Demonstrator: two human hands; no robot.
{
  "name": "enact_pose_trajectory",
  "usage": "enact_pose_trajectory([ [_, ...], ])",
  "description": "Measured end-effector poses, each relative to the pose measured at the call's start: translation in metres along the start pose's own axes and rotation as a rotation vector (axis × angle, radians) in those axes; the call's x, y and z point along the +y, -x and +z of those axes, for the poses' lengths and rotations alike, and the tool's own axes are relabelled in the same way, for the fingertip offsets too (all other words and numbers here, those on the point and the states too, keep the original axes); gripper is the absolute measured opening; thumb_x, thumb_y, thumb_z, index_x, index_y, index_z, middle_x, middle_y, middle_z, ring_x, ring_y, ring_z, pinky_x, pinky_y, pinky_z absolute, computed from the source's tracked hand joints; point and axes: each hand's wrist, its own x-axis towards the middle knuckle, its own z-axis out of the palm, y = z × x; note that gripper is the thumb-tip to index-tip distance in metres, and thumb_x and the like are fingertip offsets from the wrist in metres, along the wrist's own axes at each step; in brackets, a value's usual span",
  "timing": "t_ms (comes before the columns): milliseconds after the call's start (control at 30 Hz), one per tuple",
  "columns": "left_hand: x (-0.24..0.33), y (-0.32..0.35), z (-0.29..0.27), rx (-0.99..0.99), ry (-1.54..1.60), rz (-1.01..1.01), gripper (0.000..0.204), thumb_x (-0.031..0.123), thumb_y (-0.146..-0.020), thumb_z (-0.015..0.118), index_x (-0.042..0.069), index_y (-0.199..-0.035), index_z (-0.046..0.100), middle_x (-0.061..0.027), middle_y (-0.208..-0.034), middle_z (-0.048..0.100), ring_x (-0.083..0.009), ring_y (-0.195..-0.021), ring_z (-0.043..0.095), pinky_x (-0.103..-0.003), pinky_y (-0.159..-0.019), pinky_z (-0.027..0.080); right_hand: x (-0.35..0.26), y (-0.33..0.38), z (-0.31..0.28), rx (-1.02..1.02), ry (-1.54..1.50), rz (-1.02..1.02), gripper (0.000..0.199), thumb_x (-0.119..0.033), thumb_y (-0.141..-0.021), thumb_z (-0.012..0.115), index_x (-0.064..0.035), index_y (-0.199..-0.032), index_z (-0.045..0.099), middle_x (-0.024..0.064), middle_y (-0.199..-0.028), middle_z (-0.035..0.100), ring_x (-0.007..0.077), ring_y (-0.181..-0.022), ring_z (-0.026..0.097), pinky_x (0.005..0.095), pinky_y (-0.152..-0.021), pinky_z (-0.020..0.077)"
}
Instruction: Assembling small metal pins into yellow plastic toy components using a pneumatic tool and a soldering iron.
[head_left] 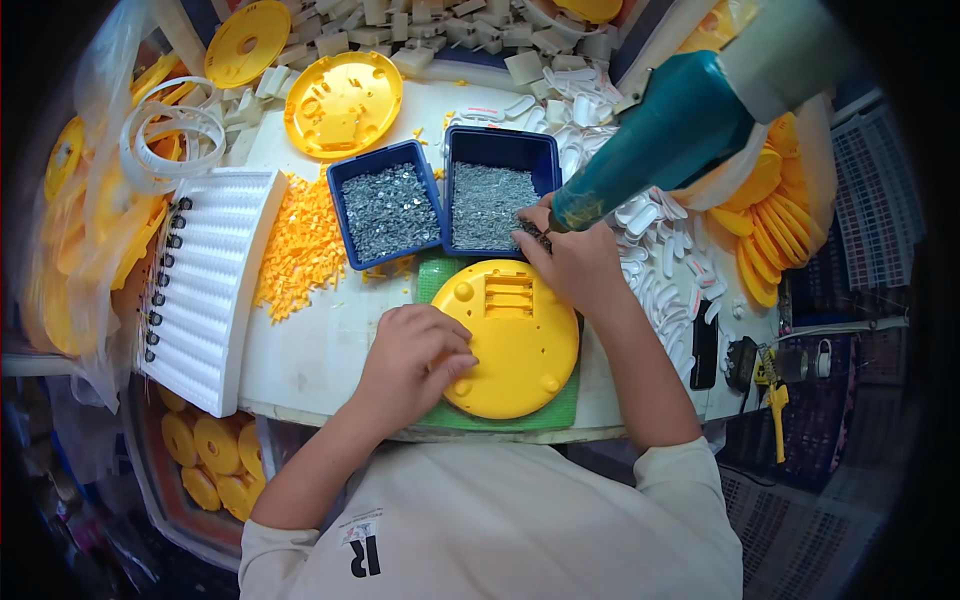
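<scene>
A round yellow plastic housing point(510, 360) lies on a green mat in front of me, its rectangular recess at the far side. My left hand point(415, 360) rests on its left part, fingers curled and thumb against the fingertips; anything pinched there is too small to make out. Over the right blue bin point(500, 140), my right hand point(575, 260) pinches a clump of small dark screws point(534, 236) between thumb and fingers. A teal electric screwdriver point(650, 140) slants down from the upper right, its nose right at that hand and partly covering it.
Left of it stands another blue bin point(348, 225) of small metal parts. Loose yellow pieces point(295, 245) and a white foam tray point(215, 285) lie farther left. A yellow cover point(345, 105) sits behind. White plastic parts point(650, 250) and a black oblong device point(704, 345) are at right.
</scene>
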Motion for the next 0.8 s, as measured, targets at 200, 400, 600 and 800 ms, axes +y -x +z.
enact_pose_trajectory([
  [200, -0.006, -0.002, -0.003, 0.028, 0.192, -0.118, 0.017, 0.010, -0.080, 0.085, 0.010, -0.089, 0.071, -0.0026, -0.104, 0.074, -0.0259, -0.106, 0.066, -0.042, -0.098, 0.046, 0.014, -0.003, 0.020, -0.025, -0.086, 0.087, 0.012, -0.006, -0.086, 0.078, -0.0069, -0.093, 0.069, 0.0073, -0.090, 0.065, 0.0296, -0.085, 0.065, 0.0413, -0.076, 0.0513],
  [400, 0.000, 0.001, 0.003, 0.050, -0.125, 0.096, 0.020, 0.013, -0.076, 0.087, 0.012, -0.087, 0.071, -0.0013, -0.103, 0.071, -0.0252, -0.105, 0.066, -0.044, -0.095, 0.045, 0.016, -0.007, 0.015, 0.005, -0.060, 0.049, 0.011, -0.005, -0.086, 0.078, -0.0069, -0.095, 0.072, 0.0076, -0.092, 0.067, 0.0296, -0.089, 0.065, 0.0414, -0.078, 0.0516],
  [600, 0.001, -0.005, -0.014, -0.039, -0.069, 0.104, 0.021, 0.010, -0.079, 0.085, 0.011, -0.095, 0.072, -0.0052, -0.105, 0.071, -0.0280, -0.103, 0.066, -0.044, -0.094, 0.046, 0.031, -0.003, 0.023, -0.043, 0.075, -0.074, 0.008, -0.011, -0.089, 0.077, -0.0062, -0.094, 0.072, 0.0104, -0.096, 0.067, 0.0314, -0.094, 0.064, 0.0425, -0.083, 0.0520],
  [800, -0.023, -0.078, -0.020, 0.055, -0.221, 0.148, 0.020, 0.014, -0.086, 0.080, 0.010, -0.104, 0.072, -0.0085, -0.112, 0.071, -0.0312, -0.107, 0.065, -0.045, -0.094, 0.049, 0.025, -0.007, 0.016, -0.087, 0.010, -0.046, 0.012, -0.010, -0.087, 0.077, -0.0053, -0.095, 0.070, 0.0098, -0.096, 0.067, 0.0314, -0.093, 0.063, 0.0422, -0.083, 0.0522],
])
